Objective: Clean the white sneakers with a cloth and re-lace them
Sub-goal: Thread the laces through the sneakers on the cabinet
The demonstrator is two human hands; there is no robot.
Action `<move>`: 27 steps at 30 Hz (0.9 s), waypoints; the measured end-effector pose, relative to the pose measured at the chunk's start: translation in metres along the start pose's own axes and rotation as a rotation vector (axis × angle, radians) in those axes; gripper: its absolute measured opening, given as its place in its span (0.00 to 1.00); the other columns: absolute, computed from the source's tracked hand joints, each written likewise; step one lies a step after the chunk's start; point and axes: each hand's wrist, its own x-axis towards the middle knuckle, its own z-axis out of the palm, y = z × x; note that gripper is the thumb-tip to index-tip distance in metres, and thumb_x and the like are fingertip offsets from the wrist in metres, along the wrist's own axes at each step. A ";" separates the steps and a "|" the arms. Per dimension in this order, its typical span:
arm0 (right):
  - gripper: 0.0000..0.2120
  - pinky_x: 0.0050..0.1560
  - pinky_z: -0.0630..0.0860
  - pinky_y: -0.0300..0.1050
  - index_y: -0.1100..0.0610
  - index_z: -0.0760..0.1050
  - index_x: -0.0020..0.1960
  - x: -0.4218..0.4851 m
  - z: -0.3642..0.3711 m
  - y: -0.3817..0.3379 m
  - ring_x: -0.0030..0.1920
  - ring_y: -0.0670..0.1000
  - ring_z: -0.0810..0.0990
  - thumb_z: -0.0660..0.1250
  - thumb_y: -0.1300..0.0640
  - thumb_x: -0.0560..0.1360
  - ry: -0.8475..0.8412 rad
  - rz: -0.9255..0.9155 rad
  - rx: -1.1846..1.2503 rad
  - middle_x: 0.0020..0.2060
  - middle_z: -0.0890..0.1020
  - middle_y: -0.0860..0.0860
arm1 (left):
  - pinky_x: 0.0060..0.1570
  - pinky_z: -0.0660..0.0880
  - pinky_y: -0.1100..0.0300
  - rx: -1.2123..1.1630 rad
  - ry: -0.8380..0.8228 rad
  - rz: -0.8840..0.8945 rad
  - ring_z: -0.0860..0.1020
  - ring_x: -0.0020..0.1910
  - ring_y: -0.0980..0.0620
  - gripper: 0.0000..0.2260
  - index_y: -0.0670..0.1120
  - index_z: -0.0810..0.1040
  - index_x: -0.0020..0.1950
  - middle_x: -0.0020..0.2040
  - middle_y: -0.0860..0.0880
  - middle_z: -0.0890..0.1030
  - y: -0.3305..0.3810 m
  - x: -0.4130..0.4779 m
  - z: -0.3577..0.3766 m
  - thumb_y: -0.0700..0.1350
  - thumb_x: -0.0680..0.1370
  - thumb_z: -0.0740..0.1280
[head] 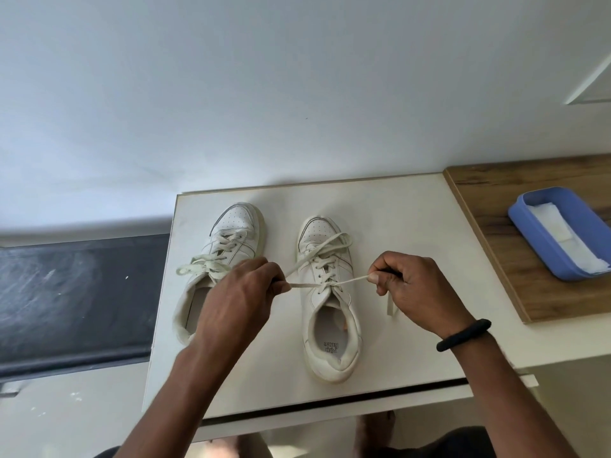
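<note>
You are pinching one end of the lace (305, 285) in your left hand (246, 292), fingers curled tight, and gripping the other end in your curled right hand (410, 285), holding it taut across the right sneaker (317, 294) on the white board (396, 219). The left sneaker (236, 226) is lying just left. The cloth (568, 241) is sitting in the blue tray (518, 223), far right.

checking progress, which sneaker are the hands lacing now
The right sneaker, nearer the blue tray: left hand and right hand each pinch its lace; the lace of the left sneaker is unheld.
</note>
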 end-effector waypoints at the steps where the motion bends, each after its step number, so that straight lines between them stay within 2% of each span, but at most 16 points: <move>1: 0.09 0.31 0.69 0.30 0.52 0.80 0.39 0.000 0.001 0.001 0.28 0.39 0.75 0.70 0.60 0.78 0.000 0.003 -0.017 0.30 0.82 0.48 | 0.32 0.68 0.60 0.018 0.020 -0.014 0.77 0.41 0.52 0.06 0.50 0.82 0.45 0.42 0.56 0.78 -0.001 0.000 -0.004 0.51 0.79 0.70; 3: 0.10 0.32 0.70 0.31 0.50 0.79 0.39 0.001 0.003 0.002 0.29 0.39 0.75 0.70 0.58 0.78 0.004 0.010 -0.044 0.30 0.82 0.47 | 0.30 0.69 0.59 0.057 0.048 -0.054 0.78 0.40 0.50 0.08 0.51 0.82 0.44 0.39 0.55 0.80 -0.001 0.000 -0.013 0.53 0.78 0.70; 6: 0.10 0.32 0.70 0.31 0.49 0.79 0.39 0.001 0.002 0.002 0.30 0.38 0.76 0.70 0.57 0.78 0.009 0.022 -0.060 0.30 0.82 0.46 | 0.33 0.72 0.57 0.157 0.020 -0.170 0.77 0.43 0.49 0.12 0.51 0.82 0.41 0.36 0.55 0.78 -0.002 -0.003 -0.027 0.58 0.78 0.69; 9: 0.09 0.31 0.72 0.34 0.49 0.79 0.39 0.000 0.002 0.002 0.31 0.40 0.78 0.70 0.57 0.78 0.021 0.027 -0.067 0.30 0.82 0.46 | 0.39 0.77 0.54 0.203 -0.066 -0.343 0.79 0.46 0.46 0.10 0.54 0.85 0.46 0.42 0.52 0.82 -0.010 -0.011 -0.041 0.58 0.78 0.69; 11: 0.09 0.31 0.75 0.35 0.50 0.79 0.40 0.000 0.003 0.001 0.32 0.43 0.79 0.70 0.57 0.78 0.027 0.029 -0.053 0.30 0.82 0.47 | 0.46 0.78 0.49 0.217 -0.025 -0.294 0.79 0.52 0.43 0.05 0.56 0.86 0.49 0.48 0.50 0.83 -0.007 -0.016 -0.044 0.53 0.78 0.71; 13: 0.09 0.30 0.75 0.35 0.51 0.79 0.40 -0.001 0.004 0.000 0.32 0.46 0.80 0.70 0.58 0.79 0.027 0.027 -0.043 0.31 0.82 0.47 | 0.48 0.77 0.45 0.310 0.033 -0.188 0.77 0.56 0.41 0.10 0.53 0.84 0.56 0.55 0.49 0.82 0.009 -0.017 -0.036 0.50 0.75 0.74; 16: 0.08 0.30 0.72 0.32 0.51 0.79 0.40 -0.001 0.004 -0.001 0.32 0.44 0.79 0.69 0.58 0.79 0.026 0.014 -0.041 0.31 0.82 0.47 | 0.50 0.78 0.43 0.124 0.028 0.059 0.79 0.59 0.44 0.13 0.54 0.81 0.60 0.61 0.52 0.81 0.030 -0.008 -0.016 0.53 0.77 0.71; 19: 0.08 0.31 0.71 0.31 0.53 0.79 0.41 -0.001 0.004 -0.002 0.31 0.41 0.77 0.69 0.59 0.79 0.019 0.005 -0.030 0.31 0.82 0.48 | 0.47 0.80 0.49 -0.107 -0.095 0.096 0.82 0.54 0.50 0.12 0.53 0.82 0.60 0.58 0.54 0.81 0.038 -0.004 0.005 0.55 0.78 0.69; 23: 0.08 0.30 0.71 0.31 0.53 0.79 0.41 -0.001 0.003 -0.002 0.29 0.39 0.76 0.69 0.59 0.79 0.009 0.003 -0.020 0.32 0.83 0.48 | 0.41 0.75 0.60 -0.258 -0.117 -0.023 0.79 0.42 0.59 0.08 0.51 0.83 0.50 0.44 0.57 0.82 0.030 0.002 0.008 0.54 0.76 0.72; 27: 0.08 0.28 0.71 0.32 0.53 0.79 0.41 -0.002 0.002 -0.001 0.29 0.40 0.76 0.69 0.59 0.79 -0.013 0.009 -0.018 0.32 0.83 0.48 | 0.37 0.70 0.71 -0.338 -0.212 -0.178 0.79 0.41 0.62 0.05 0.53 0.82 0.47 0.41 0.59 0.83 0.026 0.005 0.006 0.53 0.77 0.73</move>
